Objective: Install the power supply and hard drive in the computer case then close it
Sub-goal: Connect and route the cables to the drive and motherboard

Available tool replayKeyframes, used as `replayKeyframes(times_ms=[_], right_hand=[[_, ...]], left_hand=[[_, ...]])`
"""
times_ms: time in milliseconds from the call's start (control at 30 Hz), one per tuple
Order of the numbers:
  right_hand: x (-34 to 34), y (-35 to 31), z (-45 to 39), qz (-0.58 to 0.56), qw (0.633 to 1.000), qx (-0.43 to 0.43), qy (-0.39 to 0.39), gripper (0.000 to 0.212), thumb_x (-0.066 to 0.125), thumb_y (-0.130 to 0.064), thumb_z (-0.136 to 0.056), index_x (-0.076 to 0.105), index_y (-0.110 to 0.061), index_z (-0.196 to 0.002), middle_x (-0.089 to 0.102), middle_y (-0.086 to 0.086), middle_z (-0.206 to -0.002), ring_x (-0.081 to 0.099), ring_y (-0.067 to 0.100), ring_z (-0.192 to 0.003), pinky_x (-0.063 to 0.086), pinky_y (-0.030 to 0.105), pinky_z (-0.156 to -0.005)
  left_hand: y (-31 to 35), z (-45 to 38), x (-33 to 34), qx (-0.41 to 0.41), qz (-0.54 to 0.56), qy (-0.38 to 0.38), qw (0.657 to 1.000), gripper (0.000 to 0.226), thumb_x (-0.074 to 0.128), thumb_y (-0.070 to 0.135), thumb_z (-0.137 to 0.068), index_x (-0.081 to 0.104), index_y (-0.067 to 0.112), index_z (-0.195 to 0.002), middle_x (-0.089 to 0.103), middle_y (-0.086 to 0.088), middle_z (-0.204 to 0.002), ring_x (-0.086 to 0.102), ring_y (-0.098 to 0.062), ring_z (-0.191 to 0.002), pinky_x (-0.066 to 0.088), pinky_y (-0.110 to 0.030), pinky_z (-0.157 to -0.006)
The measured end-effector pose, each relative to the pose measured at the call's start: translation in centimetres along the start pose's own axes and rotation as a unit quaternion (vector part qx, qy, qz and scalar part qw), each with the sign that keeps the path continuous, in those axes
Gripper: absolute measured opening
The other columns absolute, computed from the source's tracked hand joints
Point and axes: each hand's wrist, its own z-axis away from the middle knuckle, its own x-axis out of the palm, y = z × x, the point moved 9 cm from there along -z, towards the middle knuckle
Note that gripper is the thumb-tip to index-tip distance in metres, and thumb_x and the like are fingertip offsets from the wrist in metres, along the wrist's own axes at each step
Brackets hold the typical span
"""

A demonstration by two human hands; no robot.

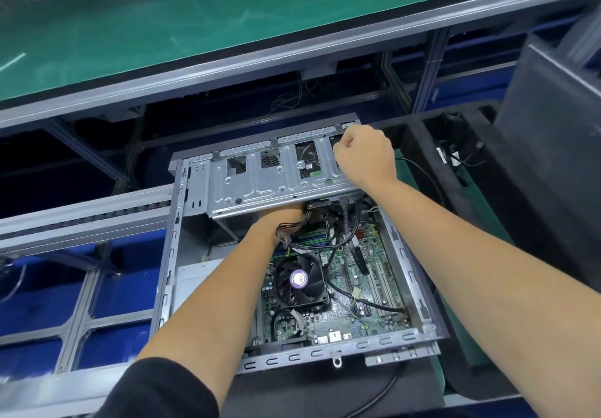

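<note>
Both of my hands were at the far end of the open grey sheet-metal computer case (292, 357), which lay on its side on a black pad beside the green-topped conveyor bench (195, 27). I judged the hinged silver stamped-steel drive cage (260, 186) to be stiff, fairly light and sharp along its cut edges, best held by its folded outer rim and not through the slots. My right hand (364, 154) was curled into a fist at the cage's far right corner, knuckles up; whether it pinched a tab or merely pressed there, I could not tell. My left hand (286, 219) reached under the cage's near edge, its fingers hidden, so its grip was unknowable. The bundle of black power cables (325, 222) by that wrist looked soft and easily snagged, and the green motherboard (374, 287) with its black square cooler fan (300, 282) looked fragile. A dark flat side panel (549, 118) leaned to my right, well apart.
</note>
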Motion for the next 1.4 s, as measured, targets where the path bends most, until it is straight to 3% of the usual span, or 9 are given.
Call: replayKeyframes(times_ms=[67, 167, 400, 800, 1000, 1167, 1233, 1300, 1400], right_hand=[[0.0, 0.0, 0.0, 0.004, 1.000, -0.003, 0.001, 0.018, 0.053, -0.017, -0.088, 0.068, -0.009, -0.085, 0.069, 0.004, -0.079, 0.060, 0.026, -0.074, 0.045, 0.031, -0.063], [0.1, -0.1, 0.0, 0.006, 1.000, -0.003, 0.003, 0.017, 0.053, -0.018, -0.087, 0.068, -0.009, -0.085, 0.067, 0.004, -0.077, 0.058, 0.026, -0.074, 0.042, 0.030, -0.063], [0.1, 0.0, 0.0, 0.000, 1.000, -0.001, -0.002, 0.016, 0.053, -0.018, -0.089, 0.066, -0.009, -0.083, 0.065, 0.003, -0.077, 0.058, 0.026, -0.076, 0.041, 0.031, -0.064], [0.2, 0.1, 0.1, -0.001, 1.000, 0.002, -0.007, 0.013, 0.054, -0.017, -0.087, 0.065, -0.012, -0.082, 0.065, 0.002, -0.076, 0.057, 0.025, -0.072, 0.038, 0.030, -0.062], [0.2, 0.0, 0.3, -0.001, 1.000, 0.000, -0.013, 0.011, 0.053, -0.017, -0.087, 0.062, -0.015, -0.080, 0.063, 0.000, -0.074, 0.056, 0.025, -0.073, 0.037, 0.030, -0.061], [0.2, -0.2, 0.5, 0.003, 1.000, -0.002, -0.019, 0.012, 0.052, -0.017, -0.087, 0.062, -0.017, -0.080, 0.066, 0.000, -0.079, 0.058, 0.025, -0.075, 0.037, 0.030, -0.064], [0.2, -0.4, 0.5, 0.007, 1.000, -0.004, -0.019, 0.012, 0.052, -0.017, -0.087, 0.063, -0.017, -0.080, 0.066, 0.000, -0.079, 0.058, 0.025, -0.075, 0.037, 0.030, -0.064], [0.1, -0.4, 0.5, 0.015, 1.000, -0.006, -0.016, 0.012, 0.053, -0.017, -0.088, 0.063, -0.017, -0.081, 0.066, 0.000, -0.078, 0.058, 0.025, -0.075, 0.038, 0.030, -0.064], [0.1, -0.3, 0.3, 0.014, 1.000, -0.004, -0.015, 0.012, 0.053, -0.018, -0.088, 0.063, -0.018, -0.081, 0.067, 0.001, -0.079, 0.059, 0.025, -0.074, 0.040, 0.030, -0.064]], left_hand=[[0.3, -0.2, 0.0, 0.026, -0.019, 0.011, 0.999, 0.020, 0.035, 0.021, -0.100, 0.053, 0.013, -0.102, 0.057, -0.014, -0.096, 0.051, -0.021, -0.086, 0.037, -0.028, -0.080], [0.2, -0.1, 0.3, 0.034, -0.025, -0.004, 0.999, 0.022, 0.037, 0.017, -0.099, 0.041, 0.014, -0.078, 0.036, 0.001, -0.065, 0.035, -0.013, -0.059, 0.029, -0.022, -0.062], [0.8, 0.4, 1.1, 0.032, -0.015, -0.033, 0.999, 0.032, 0.045, 0.005, -0.087, 0.030, 0.017, -0.061, 0.031, 0.000, -0.060, 0.029, -0.013, -0.052, 0.026, -0.024, -0.049], [1.2, 0.4, 0.9, 0.011, 0.032, -0.012, 0.999, 0.036, 0.046, 0.003, -0.085, 0.028, 0.016, -0.057, 0.029, -0.001, -0.056, 0.025, -0.015, -0.051, 0.023, -0.023, -0.048], [1.5, 1.0, 0.8, 0.036, 0.039, -0.048, 0.997, 0.039, 0.048, 0.005, -0.091, 0.029, 0.017, -0.059, 0.031, -0.001, -0.062, 0.037, -0.020, -0.068, 0.031, -0.027, -0.063], [1.5, 1.3, 0.3, 0.002, 0.004, -0.038, 0.999, 0.032, 0.046, 0.005, -0.084, 0.028, 0.015, -0.060, 0.030, -0.002, -0.059, 0.027, -0.015, -0.052, 0.029, -0.023, -0.048], [1.4, 1.4, -0.2, -0.004, -0.021, -0.021, 1.000, 0.018, 0.045, 0.008, -0.085, 0.040, 0.013, -0.069, 0.042, -0.005, -0.067, 0.040, -0.018, -0.059, 0.044, -0.028, -0.060], [1.3, 1.2, -0.4, 0.000, -0.023, -0.016, 1.000, 0.009, 0.046, 0.009, -0.089, 0.054, 0.006, -0.093, 0.055, -0.015, -0.083, 0.050, -0.023, -0.073, 0.045, -0.030, -0.070], [1.3, 1.0, -0.4, 0.008, -0.018, -0.022, 1.000, 0.010, 0.046, 0.008, -0.091, 0.055, 0.007, -0.094, 0.048, -0.008, -0.072, 0.043, -0.018, -0.065, 0.042, -0.029, -0.068]])
